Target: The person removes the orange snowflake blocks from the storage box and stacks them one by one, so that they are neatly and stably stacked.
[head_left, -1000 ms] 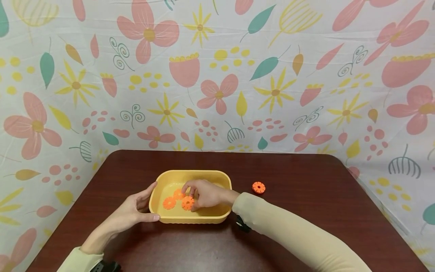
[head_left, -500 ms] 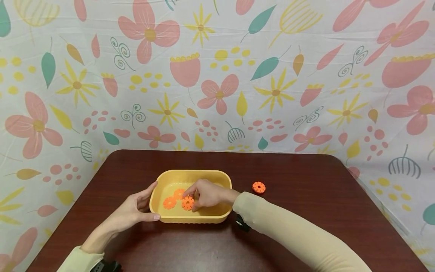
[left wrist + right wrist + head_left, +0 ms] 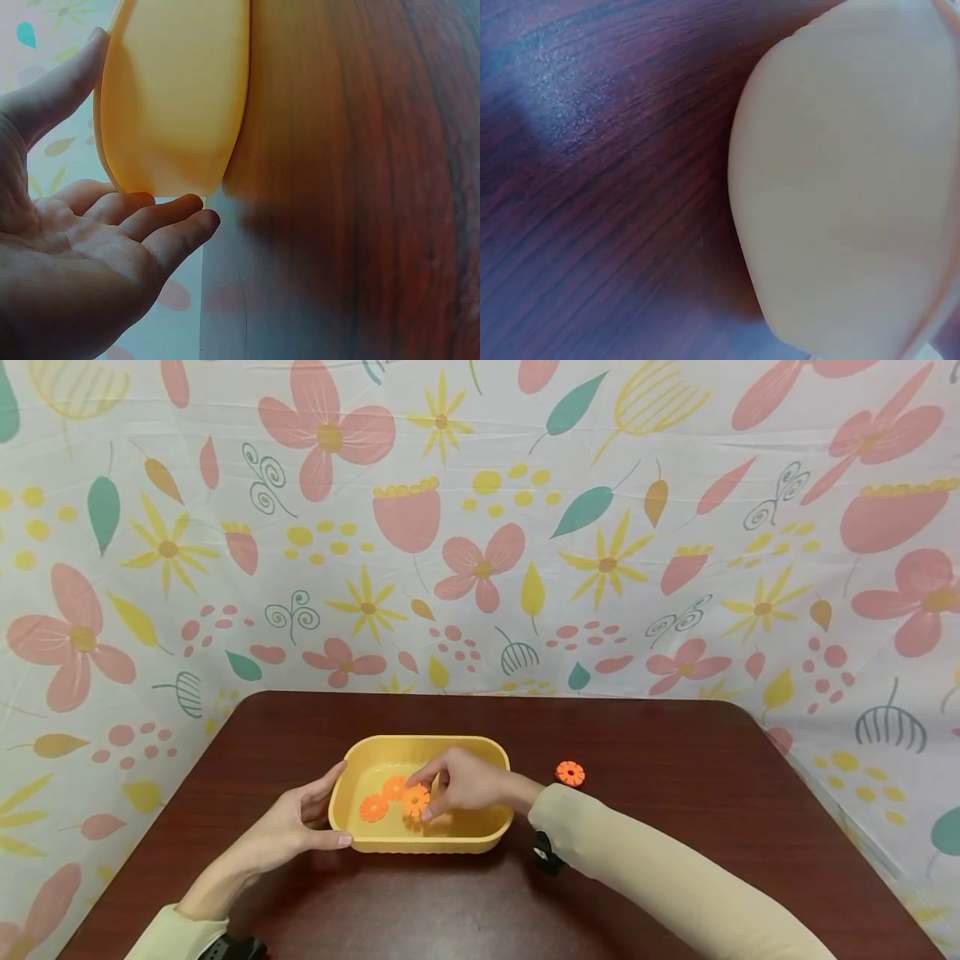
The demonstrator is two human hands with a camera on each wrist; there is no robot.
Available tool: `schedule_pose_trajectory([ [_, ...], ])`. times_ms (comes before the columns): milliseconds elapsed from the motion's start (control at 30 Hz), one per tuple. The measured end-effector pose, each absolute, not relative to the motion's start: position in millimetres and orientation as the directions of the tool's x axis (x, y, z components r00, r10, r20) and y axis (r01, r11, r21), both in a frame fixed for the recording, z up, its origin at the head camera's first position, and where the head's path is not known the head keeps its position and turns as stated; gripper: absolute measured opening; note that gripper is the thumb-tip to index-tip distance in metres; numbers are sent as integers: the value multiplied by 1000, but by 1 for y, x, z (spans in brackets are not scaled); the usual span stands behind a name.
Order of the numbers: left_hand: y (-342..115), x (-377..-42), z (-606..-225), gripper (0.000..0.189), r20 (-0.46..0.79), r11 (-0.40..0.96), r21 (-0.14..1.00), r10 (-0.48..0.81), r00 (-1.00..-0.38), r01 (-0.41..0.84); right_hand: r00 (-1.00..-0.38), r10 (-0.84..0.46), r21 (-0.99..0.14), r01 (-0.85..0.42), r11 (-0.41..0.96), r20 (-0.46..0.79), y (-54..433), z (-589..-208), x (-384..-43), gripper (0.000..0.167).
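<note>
In the head view a yellow plastic bin (image 3: 480, 843) stands on the table. My left hand (image 3: 288, 831) grips its left end, thumb on the near corner and fingers at the far side; the left wrist view has those fingers against the bin's end wall. Inside the bin, my right hand (image 3: 465, 783) pinches an orange notched disc (image 3: 416, 799) between thumb and fingertips, tilted above the floor with a shadow beneath. Two more orange discs lie flat to its left, a front disc (image 3: 373, 808) and a back disc (image 3: 393, 788). The right wrist view misses the right hand.
Right of the bin, an orange notched disc (image 3: 570, 773), seemingly stacked on another, lies on the dark wooden table (image 3: 637, 735). A flower-patterned cloth (image 3: 480, 610) hangs behind the table. The bin's outer wall (image 3: 840, 180) fills much of the right wrist view.
My right hand has risen slightly and shifted right, lifting the pinched disc off the bin's floor. The left hand and the bin have stayed in place.
</note>
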State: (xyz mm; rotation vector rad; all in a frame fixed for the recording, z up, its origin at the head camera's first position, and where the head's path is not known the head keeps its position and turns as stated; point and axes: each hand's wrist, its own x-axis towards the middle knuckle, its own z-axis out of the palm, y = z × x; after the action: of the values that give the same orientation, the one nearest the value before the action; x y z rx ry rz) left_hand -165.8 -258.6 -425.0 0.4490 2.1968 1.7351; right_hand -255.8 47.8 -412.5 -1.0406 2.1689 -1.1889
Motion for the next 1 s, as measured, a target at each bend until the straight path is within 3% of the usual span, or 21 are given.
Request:
schedule_pose_trajectory([
  [300, -259, -166, -425, 106, -38, 210, 976, 431, -901, 60, -668, -743, -850, -414, 325, 42, 65, -402, -253, 46],
  [433, -259, -165, -425, 105, -46, 211, 976, 428, -903, 50, -666, -740, -857, -430, 284, 89, 72, -401, -253, 46],
  [1000, -260, -166, -426, 105, -38, 222, 973, 425, -904, 64, -718, -686, -908, -357, 218, 118, 114, -392, -246, 48],
])
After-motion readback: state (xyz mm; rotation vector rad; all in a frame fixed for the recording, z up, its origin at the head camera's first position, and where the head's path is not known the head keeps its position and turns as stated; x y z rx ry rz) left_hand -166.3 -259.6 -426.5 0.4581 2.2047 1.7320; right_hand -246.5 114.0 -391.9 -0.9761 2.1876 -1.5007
